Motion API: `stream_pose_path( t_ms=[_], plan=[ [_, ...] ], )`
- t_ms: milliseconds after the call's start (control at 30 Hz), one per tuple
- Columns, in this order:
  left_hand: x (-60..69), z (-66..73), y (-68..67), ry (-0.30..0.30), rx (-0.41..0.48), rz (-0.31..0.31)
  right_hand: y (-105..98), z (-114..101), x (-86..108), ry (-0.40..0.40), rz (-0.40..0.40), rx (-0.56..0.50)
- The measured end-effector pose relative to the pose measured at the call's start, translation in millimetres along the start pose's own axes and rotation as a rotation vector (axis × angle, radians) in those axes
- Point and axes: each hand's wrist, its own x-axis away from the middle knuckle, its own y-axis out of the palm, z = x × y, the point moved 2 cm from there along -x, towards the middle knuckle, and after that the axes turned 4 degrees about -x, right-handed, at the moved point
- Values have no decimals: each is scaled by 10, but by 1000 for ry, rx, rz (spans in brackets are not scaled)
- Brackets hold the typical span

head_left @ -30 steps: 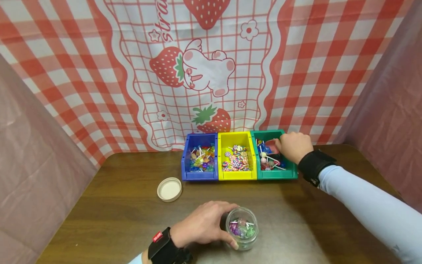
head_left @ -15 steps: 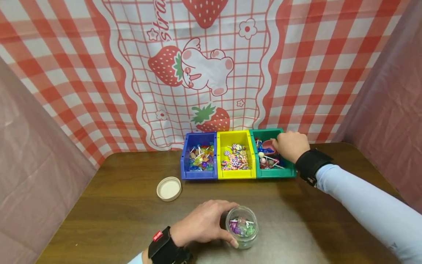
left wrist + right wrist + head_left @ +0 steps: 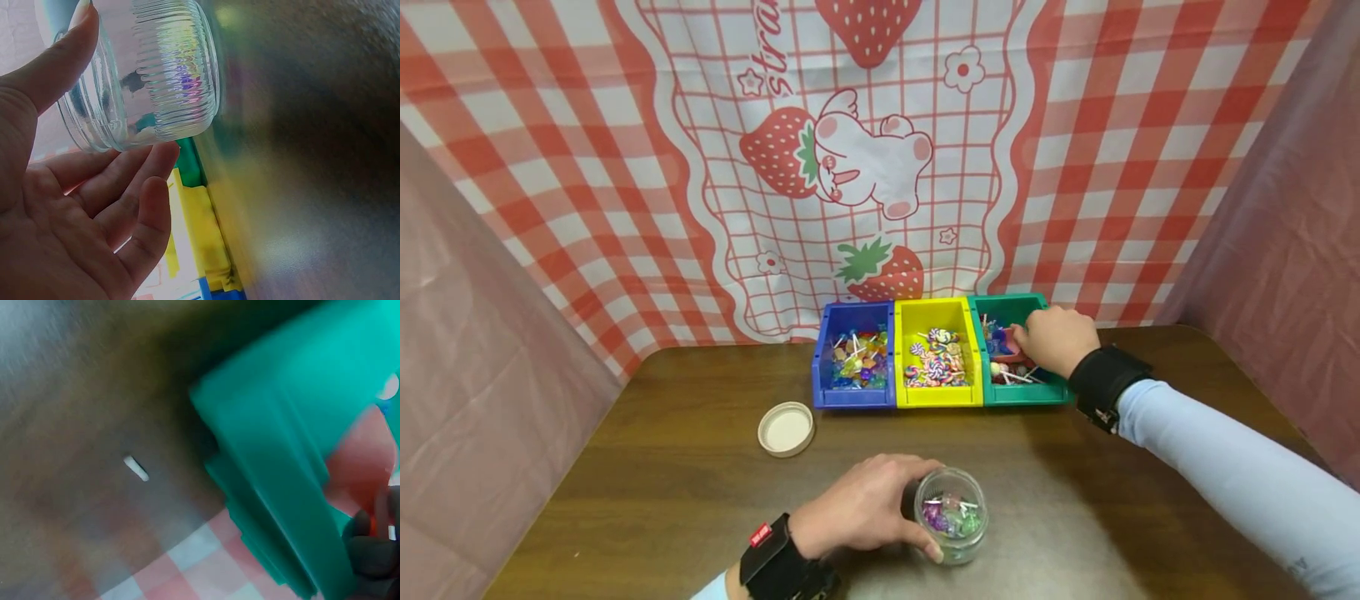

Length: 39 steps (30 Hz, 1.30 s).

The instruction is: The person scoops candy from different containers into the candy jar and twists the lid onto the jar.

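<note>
My left hand (image 3: pixel 867 507) grips a clear glass jar (image 3: pixel 952 546) by its side, thumb on the near side; purple and green candies lie in it. The left wrist view shows the ribbed jar (image 3: pixel 178 69) between thumb and fingers. At the green bin (image 3: pixel 1024 395), my right hand (image 3: pixel 1060 340) holds a pink scoop (image 3: pixel 1009 352) inside, among blue pieces and white-stick lollipops. In the right wrist view the pink scoop (image 3: pixel 364 464) shows past the green bin's wall (image 3: pixel 269 444), with dark, shadowed fingertips (image 3: pixel 372 553) at its handle.
A yellow bin (image 3: pixel 940 400) of swirl candies and a blue bin (image 3: pixel 855 400) of mixed candies adjoin the green one. A cream lid (image 3: pixel 786 429) lies on the table, left of the jar. A small white stick (image 3: pixel 135 468) lies beside the green bin. Checked cloth hangs behind.
My right hand has moved slightly left and nearer within the green bin, and the scoop has shifted and tilted with it. My left hand and the jar have stayed in place.
</note>
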Motion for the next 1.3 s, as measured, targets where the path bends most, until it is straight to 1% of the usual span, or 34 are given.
stream_pose_path(
  t_ms=[100,267,600,733,833,1033,1300],
  plan=[
    [0,-4,-3,8,5,5,36,-39,16,-33,33,11],
    [-5,-8,-8,9,9,3,-19,-32,66,-27,53,-25],
    [-16,-1,2,11,13,0,-133,110,109,46,2,-101],
    [-14,0,-3,7,2,0,-143,197,127,75,-5,-167],
    [-13,1,-8,8,-6,0,-140,255,145,66,-1,-217],
    [-12,-1,-8,10,-6,-1,-123,324,194,24,1,-284],
    [-12,-5,0,9,-10,3,-76,406,237,57,-25,-368]
  ],
)
